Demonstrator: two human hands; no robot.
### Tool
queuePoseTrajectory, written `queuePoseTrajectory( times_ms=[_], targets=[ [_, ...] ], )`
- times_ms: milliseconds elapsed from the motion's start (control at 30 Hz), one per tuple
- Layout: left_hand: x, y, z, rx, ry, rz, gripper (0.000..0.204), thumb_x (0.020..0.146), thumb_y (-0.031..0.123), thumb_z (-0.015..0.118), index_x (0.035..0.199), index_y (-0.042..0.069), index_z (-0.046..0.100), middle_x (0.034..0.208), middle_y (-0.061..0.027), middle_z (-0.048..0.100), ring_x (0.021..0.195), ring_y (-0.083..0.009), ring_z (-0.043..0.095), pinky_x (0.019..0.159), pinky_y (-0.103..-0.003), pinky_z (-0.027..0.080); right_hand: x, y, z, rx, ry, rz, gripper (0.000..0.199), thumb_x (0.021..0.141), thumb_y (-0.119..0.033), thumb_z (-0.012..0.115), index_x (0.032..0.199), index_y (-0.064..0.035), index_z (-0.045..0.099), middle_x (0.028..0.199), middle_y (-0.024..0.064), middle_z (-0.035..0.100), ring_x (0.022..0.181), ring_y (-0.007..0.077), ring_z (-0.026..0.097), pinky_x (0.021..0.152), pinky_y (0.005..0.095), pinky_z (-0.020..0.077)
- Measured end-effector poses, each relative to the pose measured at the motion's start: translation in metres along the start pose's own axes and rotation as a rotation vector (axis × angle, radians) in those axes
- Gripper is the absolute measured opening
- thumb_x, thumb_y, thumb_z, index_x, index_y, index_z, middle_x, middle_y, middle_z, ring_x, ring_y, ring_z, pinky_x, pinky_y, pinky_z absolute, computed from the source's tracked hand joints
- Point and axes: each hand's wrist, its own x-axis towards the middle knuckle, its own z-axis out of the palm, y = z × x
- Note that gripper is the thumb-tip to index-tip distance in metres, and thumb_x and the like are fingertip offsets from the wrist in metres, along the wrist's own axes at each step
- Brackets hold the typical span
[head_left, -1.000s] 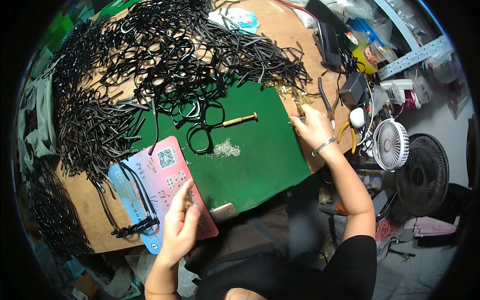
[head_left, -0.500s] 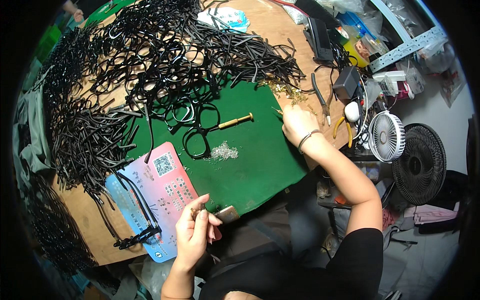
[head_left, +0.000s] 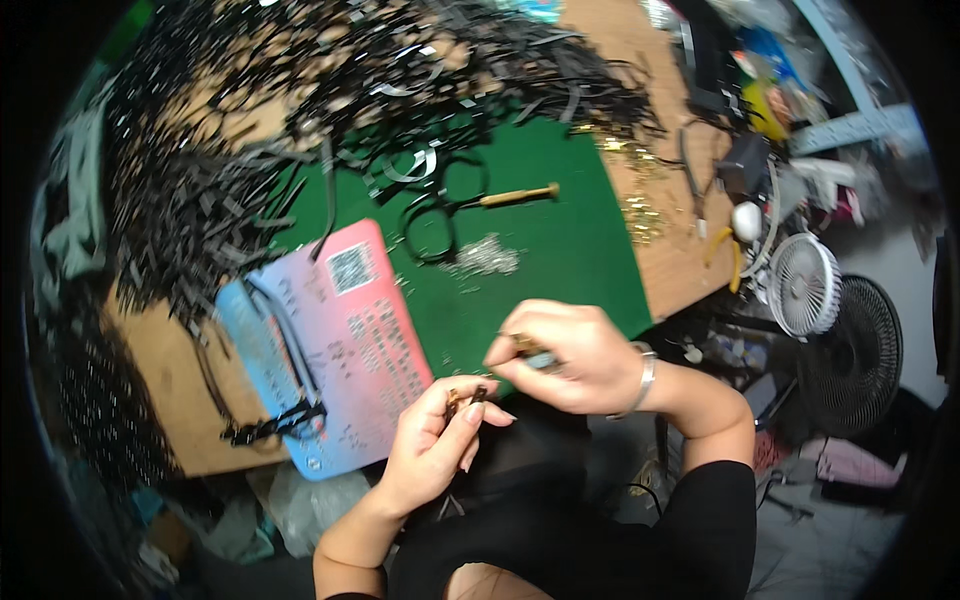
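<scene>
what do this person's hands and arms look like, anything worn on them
The left hand and right hand are both ungloved. A silver-coloured bracelet circles the right wrist; none shows on the left. A plain black sleeve covers the right upper arm, leaving the forearm bare. The left forearm is bare too.

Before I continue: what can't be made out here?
In the head view:
- small brown-and-black object in the left hand: largely covered by its grip
- slim gold-coloured object in the right hand: full shape hidden by the grip
- tangled black glasses frames: motion-blurred, cut off by the top edge
- loose silvery bits: too small and blurred to tell apart
</scene>
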Motion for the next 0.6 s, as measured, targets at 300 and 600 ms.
queuePoseTrajectory(
  times_ms=[300, 600],
  targets=[
    [-0.004, 0.007, -0.017, -0.152, -0.082, -0.116, 0.025, 0.094, 0.014, 0.046, 0.116, 0.001, 0.049, 0.089, -0.0100, 0.063, 0.048, -0.0020, 0.039, 0.044, -0.015, 0.033, 0.013, 0.007, 0.006, 0.156, -0.141, 0.016, 0.009, 0.077, -0.006, 0.061, 0.083, 0.0006, 0.060, 0.077, 0.0107, 0.059, 0.070, 0.0237, 0.060, 0.060, 0.0309, 0.0490],
    [0.002, -0.002, -0.027, -0.230, -0.143, -0.116, 0.022, 0.094, 0.014, 0.046, 0.111, 0.000, 0.050, 0.088, -0.0100, 0.064, 0.048, -0.0019, 0.039, 0.043, -0.015, 0.032, 0.020, 0.022, 0.011, 0.607, -0.385, 0.344, 0.018, 0.083, -0.018, 0.064, 0.089, -0.0001, 0.062, 0.076, 0.0050, 0.060, 0.059, 0.0112, 0.055, 0.053, 0.0232, 0.0442]
  ],
)
